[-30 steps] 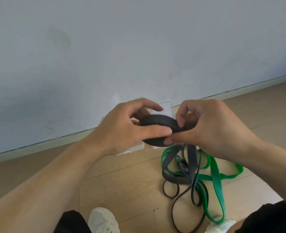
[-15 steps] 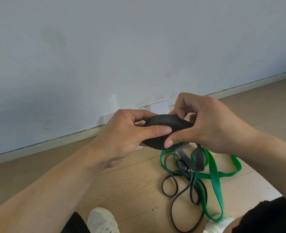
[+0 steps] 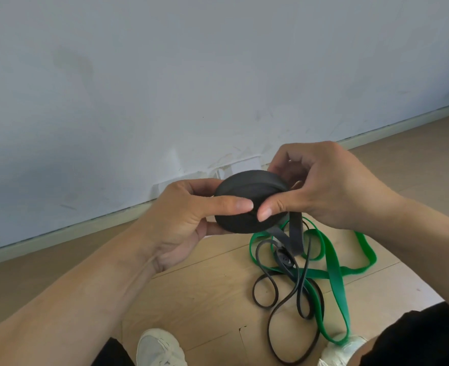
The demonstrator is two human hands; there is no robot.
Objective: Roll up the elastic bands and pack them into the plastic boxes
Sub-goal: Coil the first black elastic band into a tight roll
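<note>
One pale wall [image 3: 165, 75] fills the upper frame; one skirting board [image 3: 59, 233] runs along its foot. One wood floor [image 3: 191, 299] below.

Hands, count two, both raised above the floor. Left hand [image 3: 181, 220]: curled closed around the left edge of the rolled grey band [image 3: 249, 199], thumb lying across its flat face, fingers behind. Right hand [image 3: 323, 186]: closed on the right edge of the same roll, thumb tip pressed to the face, just beside the left thumb tip; remaining fingers bent over the top rim.

Bands, count three visible. (1) Grey band: mostly wound into a tight disc held between the hands; unwound tail [image 3: 294, 233] hangs from the disc's lower right to the floor. (2) Green band [image 3: 336, 276]: loose loops on the floor, beneath the right hand. (3) Thin black band [image 3: 270, 320]: loose loops on the floor, tangled over the green one.

White shoes, count two: left [image 3: 160, 347], right [image 3: 342, 352], at bottom edge.

Clear plastic boxes [image 3: 228, 170]: against the wall behind the hands, mostly hidden; count cannot be told.
</note>
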